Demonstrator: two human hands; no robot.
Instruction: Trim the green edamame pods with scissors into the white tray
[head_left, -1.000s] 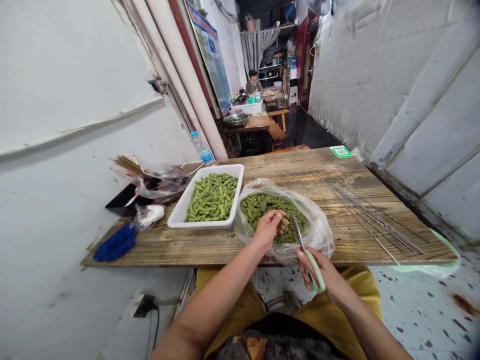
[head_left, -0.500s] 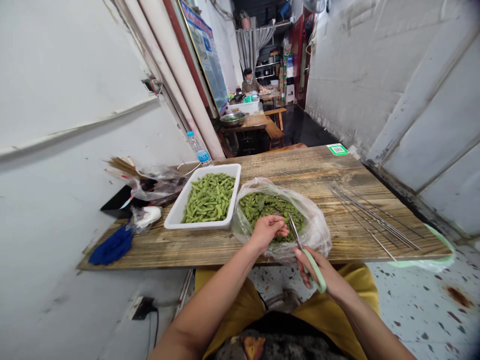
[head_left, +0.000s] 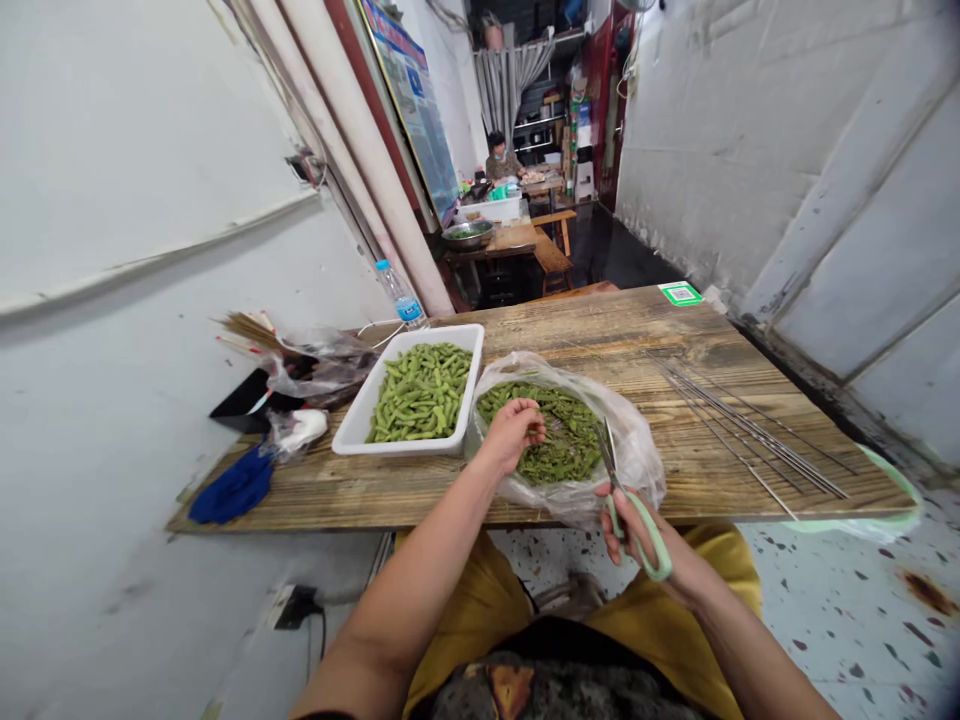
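My left hand (head_left: 512, 430) reaches into a clear plastic bag (head_left: 637, 450) full of green soybean pods (head_left: 566, 445), its fingers curled together on the pods. My right hand (head_left: 643, 540) grips pale green-handled scissors (head_left: 634, 505) at the table's near edge, blades pointing up toward the bag. A white tray (head_left: 352, 430) heaped with green pods stands just left of the bag.
Metal skewers (head_left: 742, 430) lie on the wooden table (head_left: 675, 340) at the right. A blue cloth (head_left: 232, 487), a crumpled bag with bamboo sticks (head_left: 300, 360) and a water bottle (head_left: 397, 295) sit at the left. Another person sits at a far table (head_left: 496, 160).
My left hand has moved left and farther into the bag, away from the scissors. My right hand with the scissors has shifted slightly right and lower.
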